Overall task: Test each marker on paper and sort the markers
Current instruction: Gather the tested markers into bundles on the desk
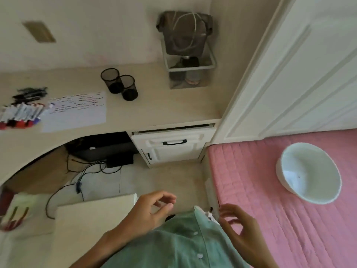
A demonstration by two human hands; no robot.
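A row of white markers (20,115) with red, blue and black caps lies at the desk's left edge. A pile of dark markers (31,93) sits just behind them. To their right is a white sheet of paper (77,115) covered with short test strokes. Two black mesh cups (119,87) stand beyond the paper, side by side. My left hand (152,211) and my right hand (237,227) hover low in front of my green shirt, far from the desk. Both have loose, spread fingers and hold nothing.
The beige desk (164,107) has a white drawer unit (172,146) under its right end, with cables and a black box (104,149) beneath. A pink bed (280,219) carries a white bowl (309,173). A wire wall rack (187,49) and a white door (299,64) stand behind.
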